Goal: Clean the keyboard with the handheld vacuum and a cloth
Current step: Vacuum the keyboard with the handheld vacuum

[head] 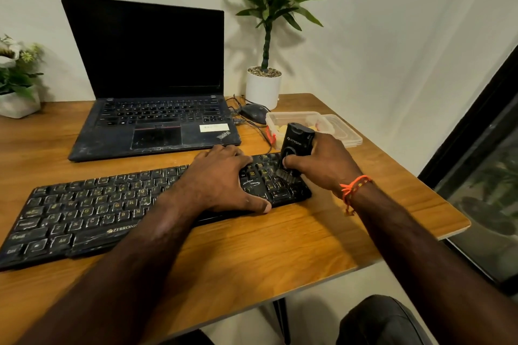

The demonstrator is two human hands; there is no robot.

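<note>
One black dusty keyboard (92,213) flat on wooden table (280,246), in front of one open laptop (151,87). Left hand (221,176) spread flat, pressing keys. Right hand (325,162) grips one small black handheld vacuum (296,145), brush tip on right-end keys. Two potted plants, one mouse (254,112), one clear plastic container (297,120); contents possibly yellow cloth.
</note>
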